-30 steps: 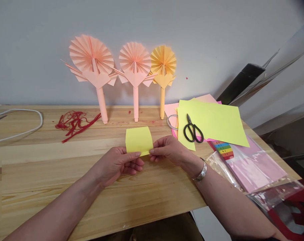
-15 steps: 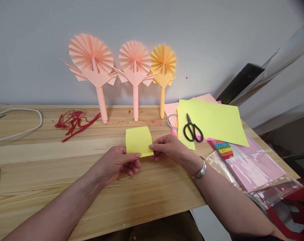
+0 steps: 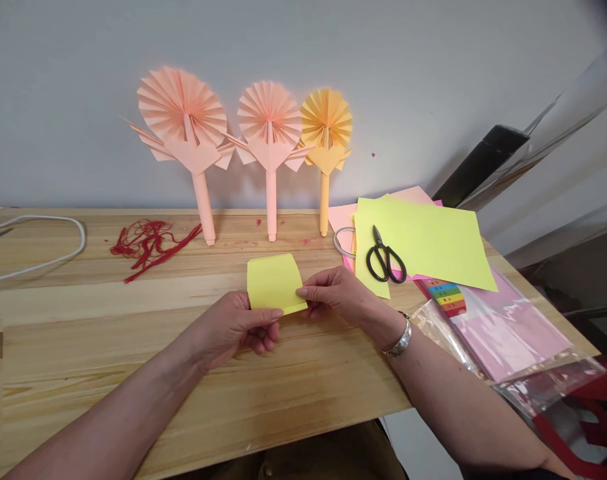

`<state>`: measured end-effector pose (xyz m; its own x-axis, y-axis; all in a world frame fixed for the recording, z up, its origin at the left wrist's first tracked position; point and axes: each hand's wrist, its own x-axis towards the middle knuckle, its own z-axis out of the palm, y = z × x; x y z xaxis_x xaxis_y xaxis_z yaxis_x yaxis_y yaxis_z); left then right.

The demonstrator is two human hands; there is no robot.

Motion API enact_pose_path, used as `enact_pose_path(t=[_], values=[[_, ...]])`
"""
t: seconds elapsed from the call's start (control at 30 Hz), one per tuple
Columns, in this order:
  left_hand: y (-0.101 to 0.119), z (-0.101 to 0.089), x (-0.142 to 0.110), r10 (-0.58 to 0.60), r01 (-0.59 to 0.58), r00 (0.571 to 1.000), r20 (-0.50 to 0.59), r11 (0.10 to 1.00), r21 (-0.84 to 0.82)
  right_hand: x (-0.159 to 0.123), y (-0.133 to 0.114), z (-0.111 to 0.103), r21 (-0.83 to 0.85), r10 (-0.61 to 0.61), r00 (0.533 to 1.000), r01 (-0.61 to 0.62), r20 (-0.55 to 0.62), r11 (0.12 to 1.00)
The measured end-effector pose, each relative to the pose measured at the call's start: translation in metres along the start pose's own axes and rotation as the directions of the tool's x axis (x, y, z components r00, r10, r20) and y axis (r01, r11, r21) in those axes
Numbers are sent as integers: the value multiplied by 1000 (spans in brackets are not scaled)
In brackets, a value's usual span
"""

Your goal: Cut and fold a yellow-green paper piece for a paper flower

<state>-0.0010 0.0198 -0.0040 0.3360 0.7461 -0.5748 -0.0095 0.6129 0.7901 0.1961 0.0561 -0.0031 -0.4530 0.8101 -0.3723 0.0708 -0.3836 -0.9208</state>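
A small yellow-green piece of paper is held above the table, with a narrow folded strip along its near edge. My left hand pinches its lower left part, thumb on top and fingers curled underneath. At the lower right corner, my right hand grips the same paper between thumb and fingers. The fingertips under the paper are partly hidden. Beyond it, two pink paper fan flowers and one orange paper fan flower lean upright against the wall.
Black-handled scissors lie on a yellow-green sheet over other coloured paper at right. Plastic packs sit nearer the right edge. Tangled red thread and a white cable lie at left on the wooden table.
The paper has tilted slightly, its far edge shifting a little to the left. Both hands keep their hold and have barely moved.
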Motion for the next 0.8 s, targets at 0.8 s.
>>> enact_pose_path(t=[0.8], values=[[3, 2, 0, 18, -20, 998, -64, 999, -28, 1, 4, -1, -134, 37, 991, -19, 127, 991]])
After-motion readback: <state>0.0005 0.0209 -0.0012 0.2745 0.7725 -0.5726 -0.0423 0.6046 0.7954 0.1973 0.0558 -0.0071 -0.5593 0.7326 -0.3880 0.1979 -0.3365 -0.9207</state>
